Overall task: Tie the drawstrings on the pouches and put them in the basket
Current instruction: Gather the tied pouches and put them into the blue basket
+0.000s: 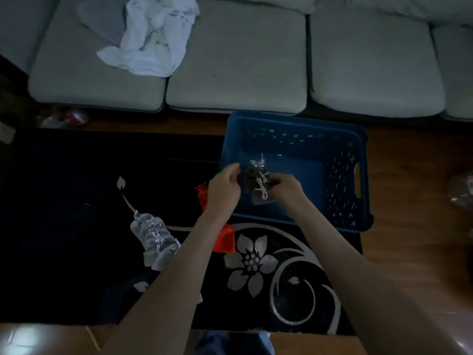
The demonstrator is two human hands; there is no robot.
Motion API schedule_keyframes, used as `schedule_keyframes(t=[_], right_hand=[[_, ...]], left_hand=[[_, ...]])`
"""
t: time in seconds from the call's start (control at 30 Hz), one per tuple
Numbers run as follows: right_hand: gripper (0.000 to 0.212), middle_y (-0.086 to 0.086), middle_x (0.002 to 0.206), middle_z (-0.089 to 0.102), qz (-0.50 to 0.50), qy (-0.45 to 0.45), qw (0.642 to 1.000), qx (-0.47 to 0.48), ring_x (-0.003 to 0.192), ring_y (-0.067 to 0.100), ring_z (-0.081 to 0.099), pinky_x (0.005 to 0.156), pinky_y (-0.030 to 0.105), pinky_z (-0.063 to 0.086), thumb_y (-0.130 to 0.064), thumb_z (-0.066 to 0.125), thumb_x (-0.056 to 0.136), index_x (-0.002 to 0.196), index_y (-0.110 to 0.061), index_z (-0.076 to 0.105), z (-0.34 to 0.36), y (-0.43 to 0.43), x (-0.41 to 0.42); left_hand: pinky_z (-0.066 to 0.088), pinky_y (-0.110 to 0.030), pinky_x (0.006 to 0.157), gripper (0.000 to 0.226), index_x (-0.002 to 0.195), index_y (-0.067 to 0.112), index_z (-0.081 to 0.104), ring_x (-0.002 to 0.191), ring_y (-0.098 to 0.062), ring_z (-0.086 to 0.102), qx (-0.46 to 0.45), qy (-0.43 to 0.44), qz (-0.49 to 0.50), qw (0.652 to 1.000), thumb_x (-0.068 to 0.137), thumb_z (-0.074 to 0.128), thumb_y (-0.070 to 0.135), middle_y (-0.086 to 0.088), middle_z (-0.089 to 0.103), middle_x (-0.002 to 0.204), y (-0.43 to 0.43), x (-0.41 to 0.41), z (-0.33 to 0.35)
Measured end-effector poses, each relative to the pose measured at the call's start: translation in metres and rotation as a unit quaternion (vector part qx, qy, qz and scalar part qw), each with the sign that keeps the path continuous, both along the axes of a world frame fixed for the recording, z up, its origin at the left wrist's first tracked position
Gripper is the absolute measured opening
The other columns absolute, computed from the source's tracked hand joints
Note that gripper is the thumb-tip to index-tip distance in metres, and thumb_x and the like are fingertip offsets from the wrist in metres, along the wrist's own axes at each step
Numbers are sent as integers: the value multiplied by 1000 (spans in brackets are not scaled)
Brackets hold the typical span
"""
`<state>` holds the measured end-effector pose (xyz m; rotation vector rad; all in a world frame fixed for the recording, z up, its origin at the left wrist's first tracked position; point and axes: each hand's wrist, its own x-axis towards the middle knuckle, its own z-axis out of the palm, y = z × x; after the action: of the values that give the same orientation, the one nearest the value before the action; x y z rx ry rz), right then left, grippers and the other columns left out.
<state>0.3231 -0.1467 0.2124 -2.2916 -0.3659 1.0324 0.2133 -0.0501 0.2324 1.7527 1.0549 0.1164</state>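
A blue plastic basket [358, 175] stands on the right end of a black table. Over its near left corner my right hand [288, 188] grips a dark pouch [252, 178] with a white drawstring. My left hand [225, 187] is right beside the pouch, its fingers curled and its thumb toward the pouch top; a hold on the cord cannot be made out. A grey pouch [262, 199] lies inside the basket under the dark one. Red pouches [225, 239] lie on the table, partly hidden by my left forearm. Silver pouches [153, 239] sit in a pile further left.
The black table [76, 213] carries a silver flower pattern. A grey sofa [230, 60] runs along the far side with white cloth [151, 37] crumpled on its left cushion. Wooden floor [414, 239] shows to the right of the basket.
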Motion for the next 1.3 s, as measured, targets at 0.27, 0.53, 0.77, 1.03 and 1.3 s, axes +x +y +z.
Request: schedule_keyframes(t=[0.27, 0.53, 0.77, 1.03, 1.3], right_hand=[[36, 17, 126, 58, -11, 130, 989, -72, 99, 20, 55, 74, 25, 45, -5, 49, 93, 128, 0, 54, -90, 49, 28], [38, 15, 139, 48, 101, 101, 966, -213, 126, 28, 47, 89, 24, 40, -13, 45, 98, 134, -1, 46, -145, 45, 32], [40, 23, 124, 60, 89, 58, 990, -95, 117, 37, 56, 99, 45, 44, -11, 63, 87, 125, -2, 57, -165, 55, 35], [39, 19, 131, 56, 87, 16, 986, -140, 121, 30, 52, 94, 29, 39, -22, 54, 94, 129, -4, 51, -160, 47, 35], [21, 6, 101, 61, -87, -18, 995, 51, 86, 13, 55, 63, 16, 41, -11, 51, 94, 114, -7, 54, -58, 41, 7]], left_hand=[[43, -30, 84, 31, 123, -3, 53, 111, -32, 55, -47, 222, -89, 970, 95, 43, 4, -22, 57, 124, 17, 55, -58], [37, -26, 82, 43, 145, 3, 31, 112, -27, 51, -166, 339, -103, 920, 104, 32, 13, -15, 38, 147, 36, 77, -104], [38, -28, 77, 35, 132, -1, 49, 87, -24, 50, -199, 332, -107, 916, 102, 38, 14, -19, 52, 132, 40, 83, -127], [45, -29, 78, 32, 126, 3, 56, 105, -27, 56, -225, 269, -88, 932, 100, 45, 16, -15, 57, 127, 26, 83, -127], [37, -30, 99, 36, 133, 17, 49, 121, -32, 45, 38, 166, -194, 966, 97, 42, 17, -18, 48, 131, 7, 47, -92]])
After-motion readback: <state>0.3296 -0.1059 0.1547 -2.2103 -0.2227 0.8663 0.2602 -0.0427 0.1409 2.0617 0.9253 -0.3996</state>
